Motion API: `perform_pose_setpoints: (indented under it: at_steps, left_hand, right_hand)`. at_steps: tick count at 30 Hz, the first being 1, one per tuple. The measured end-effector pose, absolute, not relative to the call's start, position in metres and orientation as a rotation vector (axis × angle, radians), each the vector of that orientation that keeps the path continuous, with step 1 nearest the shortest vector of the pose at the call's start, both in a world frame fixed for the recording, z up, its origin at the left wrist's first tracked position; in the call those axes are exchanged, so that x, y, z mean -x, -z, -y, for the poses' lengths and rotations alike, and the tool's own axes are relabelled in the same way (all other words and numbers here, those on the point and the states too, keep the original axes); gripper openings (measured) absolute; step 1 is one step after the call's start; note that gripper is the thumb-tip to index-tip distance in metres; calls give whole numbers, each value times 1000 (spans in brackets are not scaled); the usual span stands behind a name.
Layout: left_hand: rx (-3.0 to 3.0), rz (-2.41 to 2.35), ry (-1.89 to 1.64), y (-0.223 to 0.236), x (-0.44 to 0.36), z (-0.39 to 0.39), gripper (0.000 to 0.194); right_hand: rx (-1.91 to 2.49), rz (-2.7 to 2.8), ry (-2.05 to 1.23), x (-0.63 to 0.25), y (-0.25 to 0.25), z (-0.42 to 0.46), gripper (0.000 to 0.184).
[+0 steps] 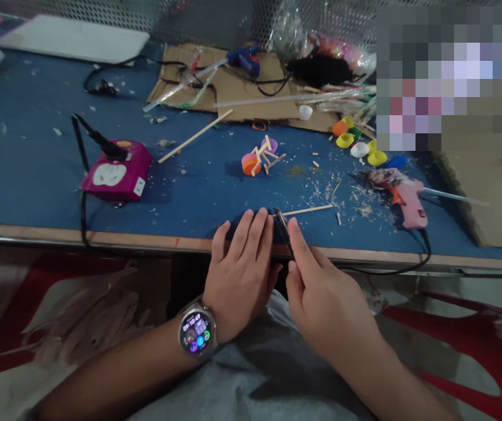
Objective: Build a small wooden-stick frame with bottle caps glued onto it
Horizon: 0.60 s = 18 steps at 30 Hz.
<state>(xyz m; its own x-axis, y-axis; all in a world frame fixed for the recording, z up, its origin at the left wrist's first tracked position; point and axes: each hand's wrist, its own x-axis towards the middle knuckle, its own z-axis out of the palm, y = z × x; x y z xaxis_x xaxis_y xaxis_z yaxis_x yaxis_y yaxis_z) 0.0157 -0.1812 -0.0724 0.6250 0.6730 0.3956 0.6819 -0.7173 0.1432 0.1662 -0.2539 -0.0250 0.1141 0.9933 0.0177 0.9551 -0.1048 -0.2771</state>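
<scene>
My right hand (321,280) is closed around a slim dark cutter knife (283,229), its index finger stretched along the tool. The tip rests at a thin wooden stick (307,210) lying on the blue table near the front edge. My left hand (242,263) lies flat with fingers stretched out, its fingertips at the stick's left end, which they partly hide. Just beyond my hands sits a small model (269,156) of short sticks with an orange and a purple bottle cap.
A pink glue gun (408,199) lies right, near bottle caps (359,150) and white scraps. A magenta power socket box (117,172) stands left. Another long stick (196,136) lies beyond. A blue glue gun (244,60) rests on cardboard (251,105) at the back.
</scene>
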Motion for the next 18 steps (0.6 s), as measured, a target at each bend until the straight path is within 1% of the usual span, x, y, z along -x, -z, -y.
perform_pose_setpoints:
  at_steps: [6,13,18]
  left_hand:
    - [2848,1166,597,67,-14,176,74]
    - [2859,1098,504,58,-11,165,68]
    - [2841,1031,531,61,-14,159,67]
  right_hand:
    - [2169,1925,-285,-165,25,254,74]
    - [2183,1934,-269,-164,25,253,74]
    - [2185,1943,-266,-164,23,255,71]
